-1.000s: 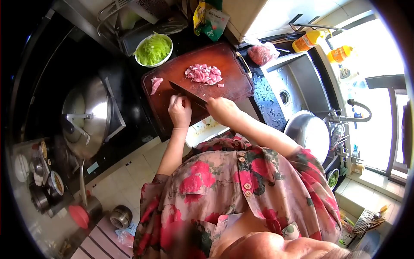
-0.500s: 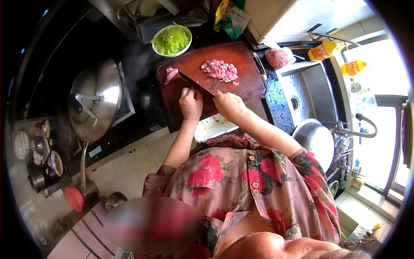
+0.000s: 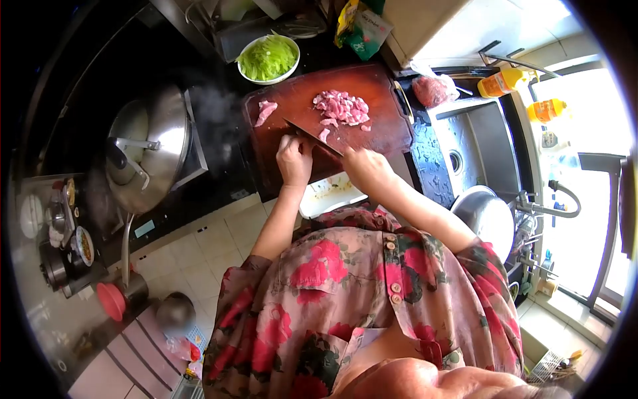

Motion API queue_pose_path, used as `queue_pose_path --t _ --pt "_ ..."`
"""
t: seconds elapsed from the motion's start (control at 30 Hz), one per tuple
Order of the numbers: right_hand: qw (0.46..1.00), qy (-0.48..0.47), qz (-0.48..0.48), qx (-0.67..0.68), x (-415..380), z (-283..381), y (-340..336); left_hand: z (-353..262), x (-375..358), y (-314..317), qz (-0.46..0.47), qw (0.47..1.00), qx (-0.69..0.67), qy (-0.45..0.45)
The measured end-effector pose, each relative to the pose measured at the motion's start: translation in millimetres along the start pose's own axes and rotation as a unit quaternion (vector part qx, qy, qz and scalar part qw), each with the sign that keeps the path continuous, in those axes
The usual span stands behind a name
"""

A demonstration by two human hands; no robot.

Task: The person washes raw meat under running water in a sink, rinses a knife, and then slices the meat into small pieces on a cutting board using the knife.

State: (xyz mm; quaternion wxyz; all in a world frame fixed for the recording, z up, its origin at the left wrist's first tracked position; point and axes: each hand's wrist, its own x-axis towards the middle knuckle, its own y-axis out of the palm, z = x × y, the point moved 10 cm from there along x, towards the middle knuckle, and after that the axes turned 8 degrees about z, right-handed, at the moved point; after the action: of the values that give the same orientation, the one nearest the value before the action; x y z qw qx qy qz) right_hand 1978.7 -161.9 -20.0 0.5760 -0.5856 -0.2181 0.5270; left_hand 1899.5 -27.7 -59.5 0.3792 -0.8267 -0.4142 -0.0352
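My right hand is wrapped round the handle of a kitchen knife, whose dark blade slants up and left over the reddish cutting board. Close beside the blade, my left hand rests on the board with its fingers curled in; whatever they press on is hidden. Beyond the knife lies a heap of chopped pink meat, with a loose piece nearer the blade. A separate strip of meat sits at the board's left.
A white bowl of sliced green vegetable stands behind the board. At left, a lidded steel pan sits on the stove, with steam nearby. A sink, bagged meat and a metal basin are at right. A white tray is below the board.
My right hand and the knife have shifted slightly right. Loose meat pieces now show between the blade and the heap. My left hand stays curled in nearly the same place.
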Motion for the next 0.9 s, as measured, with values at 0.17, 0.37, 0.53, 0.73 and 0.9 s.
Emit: queue_pose_path --t 0.17,0.37,0.53,0.73,0.9 --pt "0.999 0.024 -0.036 0.010 35 0 -10 -10 1 -4 0.005 1.000 -0.002 0.002" --pt "1.000 0.009 0.008 0.024 -12 0 -18 -11 0 -16 -0.031 0.999 -0.041 -0.007" --pt "0.997 -0.018 -0.073 0.020 24 10 0 -9 -1 -2 0.010 1.000 -0.015 0.005" --pt "1.000 0.015 0.006 0.027 11 -9 -19 -2 -1 -11 -0.038 0.994 -0.094 -0.028" --pt "0.999 -0.023 -0.022 -0.019 3 3 8 -6 -1 -4 -0.004 1.000 -0.006 0.000"
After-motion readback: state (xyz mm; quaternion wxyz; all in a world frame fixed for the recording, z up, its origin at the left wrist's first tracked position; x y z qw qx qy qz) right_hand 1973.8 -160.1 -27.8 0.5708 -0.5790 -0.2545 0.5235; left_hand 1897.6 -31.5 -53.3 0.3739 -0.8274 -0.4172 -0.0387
